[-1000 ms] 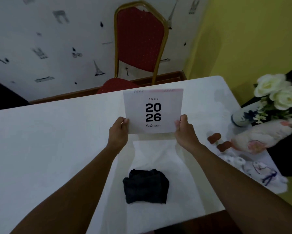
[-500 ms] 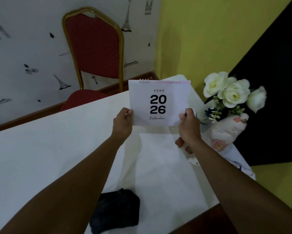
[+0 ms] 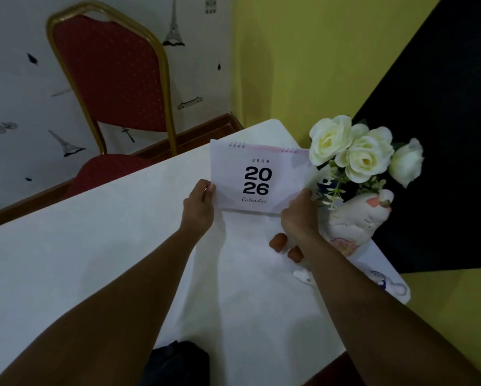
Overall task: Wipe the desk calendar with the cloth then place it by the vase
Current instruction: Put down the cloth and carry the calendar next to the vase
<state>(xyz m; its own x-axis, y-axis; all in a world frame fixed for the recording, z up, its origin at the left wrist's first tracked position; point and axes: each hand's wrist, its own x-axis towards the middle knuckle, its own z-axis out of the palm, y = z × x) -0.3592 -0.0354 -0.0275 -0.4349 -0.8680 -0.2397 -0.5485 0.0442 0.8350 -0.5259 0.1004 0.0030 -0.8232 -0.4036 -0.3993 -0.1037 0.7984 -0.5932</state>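
A white desk calendar (image 3: 257,179) printed "2026" stands upright on the white table (image 3: 94,246), its right edge close to the flowers. My left hand (image 3: 199,207) grips its lower left corner and my right hand (image 3: 299,215) grips its lower right corner. The vase (image 3: 324,188), dark blue and white, holds white roses (image 3: 356,151) just right of the calendar and is mostly hidden behind leaves. The dark folded cloth (image 3: 178,363) lies on the table at the near edge, between my forearms.
A white chicken figurine (image 3: 356,221) sits in front of the vase, with small brown pieces (image 3: 278,240) beside my right wrist. A red chair (image 3: 114,87) with a gold frame stands behind the table. The table's right edge and far corner are close to the vase.
Both hands have carried the calendar to the right, from the table's middle to beside the vase. The cloth stays where it lay.
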